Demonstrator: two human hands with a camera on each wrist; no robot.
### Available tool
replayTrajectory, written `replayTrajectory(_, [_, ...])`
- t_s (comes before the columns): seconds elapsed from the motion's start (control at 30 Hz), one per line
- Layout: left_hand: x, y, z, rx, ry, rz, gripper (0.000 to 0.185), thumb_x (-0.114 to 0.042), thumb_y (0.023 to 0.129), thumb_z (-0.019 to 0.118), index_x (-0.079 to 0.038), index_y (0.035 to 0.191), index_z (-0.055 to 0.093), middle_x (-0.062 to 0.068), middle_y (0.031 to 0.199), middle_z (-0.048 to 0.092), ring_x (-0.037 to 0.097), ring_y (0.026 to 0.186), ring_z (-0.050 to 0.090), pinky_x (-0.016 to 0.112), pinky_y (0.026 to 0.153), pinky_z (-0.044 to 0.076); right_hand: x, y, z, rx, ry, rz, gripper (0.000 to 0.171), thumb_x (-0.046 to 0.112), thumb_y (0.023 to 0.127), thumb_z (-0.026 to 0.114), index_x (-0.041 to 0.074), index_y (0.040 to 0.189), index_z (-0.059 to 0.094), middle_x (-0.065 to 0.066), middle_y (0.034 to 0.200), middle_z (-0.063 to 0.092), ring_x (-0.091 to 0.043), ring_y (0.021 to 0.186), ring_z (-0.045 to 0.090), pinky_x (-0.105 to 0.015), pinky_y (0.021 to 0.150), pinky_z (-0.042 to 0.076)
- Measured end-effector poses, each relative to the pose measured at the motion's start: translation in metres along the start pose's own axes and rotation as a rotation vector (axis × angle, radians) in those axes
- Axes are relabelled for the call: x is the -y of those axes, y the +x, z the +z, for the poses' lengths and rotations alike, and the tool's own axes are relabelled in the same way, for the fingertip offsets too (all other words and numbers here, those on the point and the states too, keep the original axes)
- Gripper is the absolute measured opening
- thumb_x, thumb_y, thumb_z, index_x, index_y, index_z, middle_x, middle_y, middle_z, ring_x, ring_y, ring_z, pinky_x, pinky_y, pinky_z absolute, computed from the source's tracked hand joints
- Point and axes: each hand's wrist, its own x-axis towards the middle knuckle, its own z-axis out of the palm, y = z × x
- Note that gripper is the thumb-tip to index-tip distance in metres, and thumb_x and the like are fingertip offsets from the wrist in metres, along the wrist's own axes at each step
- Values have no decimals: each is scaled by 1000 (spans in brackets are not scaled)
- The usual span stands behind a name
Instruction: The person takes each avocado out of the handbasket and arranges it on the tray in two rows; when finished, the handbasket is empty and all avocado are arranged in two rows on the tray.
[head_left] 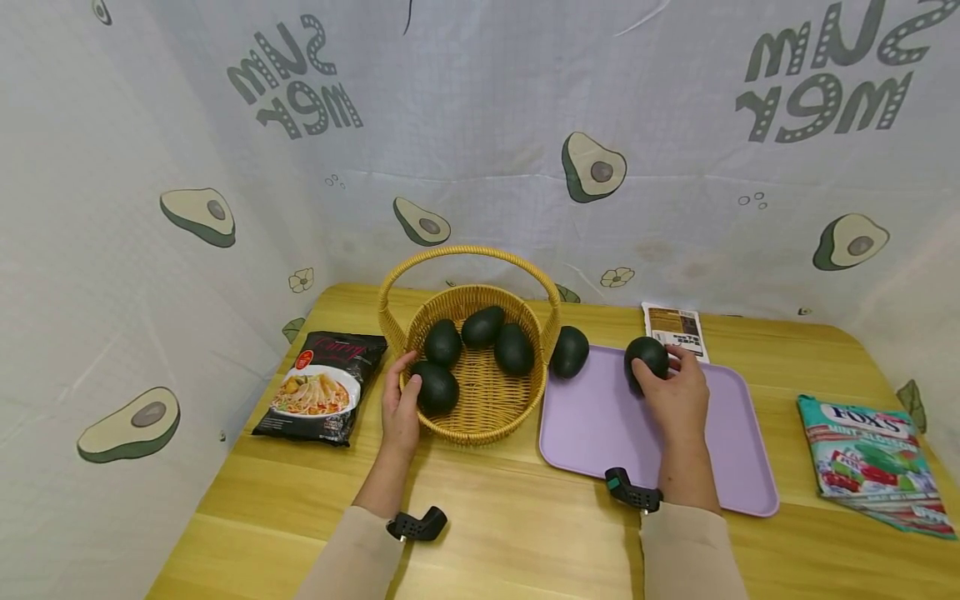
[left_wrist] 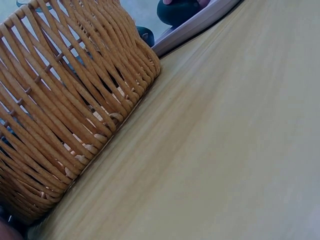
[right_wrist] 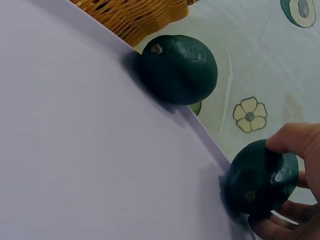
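A woven yellow basket with a tall handle stands mid-table and holds several dark green avocados. My left hand lies against its left rim, thumb beside the nearest avocado; how the fingers grip is hidden. The left wrist view shows only the basket's outer wall and bare wood. My right hand curls round an avocado at the far edge of a lilac tray; fingers wrap that avocado. Another avocado lies at the tray's back left corner, beside the basket.
A black noodle packet lies left of the basket. A Fox's sweets bag lies at the right edge of the table. A small brown packet sits behind the tray. Avocado-print cloth walls close in the table's back and sides.
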Motion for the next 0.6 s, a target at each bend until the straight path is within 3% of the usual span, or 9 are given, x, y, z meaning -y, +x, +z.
replayTrajectory(0.6, [0, 0, 0, -1, 5, -3, 42, -9, 104, 44, 0, 145, 48, 18, 154, 44, 26, 151, 31, 14, 108, 36, -2, 2, -5, 10, -26, -14, 70, 36, 95, 67, 6, 153, 42, -30, 148, 50, -47, 126, 55, -58, 106, 43])
